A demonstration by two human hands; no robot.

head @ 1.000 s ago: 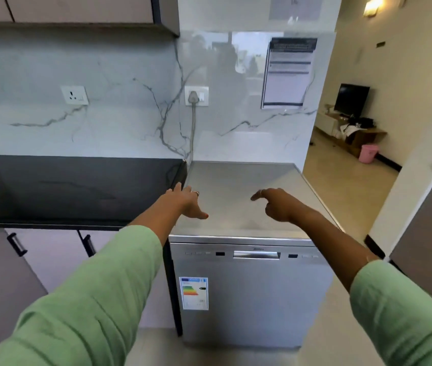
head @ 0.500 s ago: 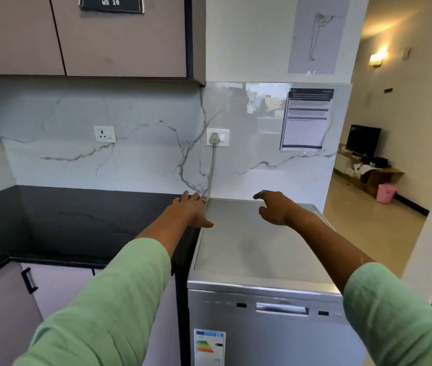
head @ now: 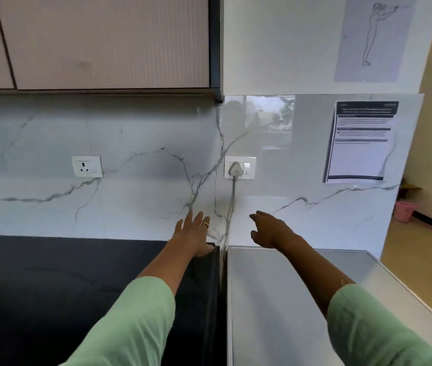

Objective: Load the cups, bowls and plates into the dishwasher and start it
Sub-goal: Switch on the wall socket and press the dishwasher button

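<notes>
Both hands hovered empty mid-frame, left hand (head: 192, 235) spread, right hand (head: 269, 229) loosely curled, nearer the plug (head: 235, 169) above it

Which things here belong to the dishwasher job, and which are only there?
Job: dishwasher top, its wall plug, left hand, right hand.

Only there: black counter, empty socket, printed notice, pink bin.

Head-worn view, seemingly facing backsplash (head: 141, 202)
</notes>
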